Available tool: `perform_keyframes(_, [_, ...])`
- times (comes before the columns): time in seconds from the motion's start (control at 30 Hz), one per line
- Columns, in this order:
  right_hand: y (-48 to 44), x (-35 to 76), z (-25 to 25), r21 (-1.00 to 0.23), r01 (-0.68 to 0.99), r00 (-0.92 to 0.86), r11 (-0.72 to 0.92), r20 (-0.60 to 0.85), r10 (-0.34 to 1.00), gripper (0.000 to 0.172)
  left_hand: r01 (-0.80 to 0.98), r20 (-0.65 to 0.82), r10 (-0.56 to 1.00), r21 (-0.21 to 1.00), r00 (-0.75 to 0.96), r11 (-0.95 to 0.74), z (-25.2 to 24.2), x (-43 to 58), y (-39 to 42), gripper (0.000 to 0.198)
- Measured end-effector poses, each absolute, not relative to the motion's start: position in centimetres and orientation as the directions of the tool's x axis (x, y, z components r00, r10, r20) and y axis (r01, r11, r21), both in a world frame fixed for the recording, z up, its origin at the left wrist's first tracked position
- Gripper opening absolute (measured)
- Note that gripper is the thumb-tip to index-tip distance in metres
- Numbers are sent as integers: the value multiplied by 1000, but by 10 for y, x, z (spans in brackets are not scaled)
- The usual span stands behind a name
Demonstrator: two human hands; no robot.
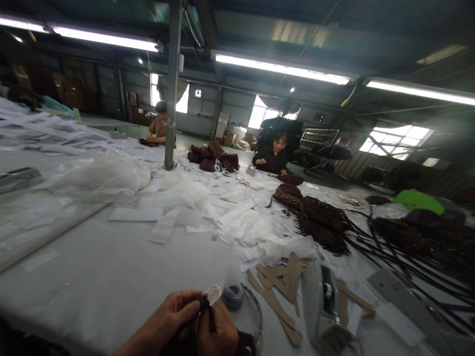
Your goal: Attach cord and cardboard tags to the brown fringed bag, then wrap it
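Observation:
Near the bottom of the head view, my left hand [172, 316] pinches the end of a dark brown piece [204, 301] between thumb and fingers. A pale, rounded loop [213, 294] sticks up from that end. My right hand [218, 332] is closed on the same brown piece, just below the loop. More dark brown material [245, 342] with a small gold-coloured bit shows beside my right hand. Close beyond my hands stands a grey roll of tape [233, 296]. My fingers hide much of what they grip.
Right of my hands lie tan strips [274, 301] and a grey metal tape dispenser [326, 306]. White sheets [252, 222] cover the table's middle. Brown bags [322, 217] and long dark straps [378, 247] lie to the right. Two people sit across the table, near a post [172, 89].

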State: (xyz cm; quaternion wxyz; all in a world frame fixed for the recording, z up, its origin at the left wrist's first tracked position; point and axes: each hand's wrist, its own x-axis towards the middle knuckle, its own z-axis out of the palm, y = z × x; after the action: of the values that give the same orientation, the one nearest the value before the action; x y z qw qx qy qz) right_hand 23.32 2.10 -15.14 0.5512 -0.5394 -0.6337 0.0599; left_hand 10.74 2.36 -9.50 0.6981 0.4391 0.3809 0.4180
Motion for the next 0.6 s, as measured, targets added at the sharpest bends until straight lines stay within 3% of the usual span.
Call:
perform_keyframes(0.13, [21,227,-147,-704,559,222,438,636,739,18,-143,-56,979,986,195,84,-89,106,25,34])
perform_keyframes(0.2, [17,226,-141,-729,508,232,459,629,742,18,-149,-66,984,985,168,91,-88,104,27,34])
perform_keyframes(0.37, [12,239,-123,-713,549,303,436,656,691,18,-108,-172,962,974,213,199,-88,100,28,38])
perform_keyframes(0.5, [16,249,-120,-596,523,92,609,751,654,14,-117,-71,959,987,275,106,-79,99,26,27])
perform_keyframes(0.6, [17,249,-124,-573,518,88,635,774,627,13,-111,19,909,993,417,31,-70,93,23,19])
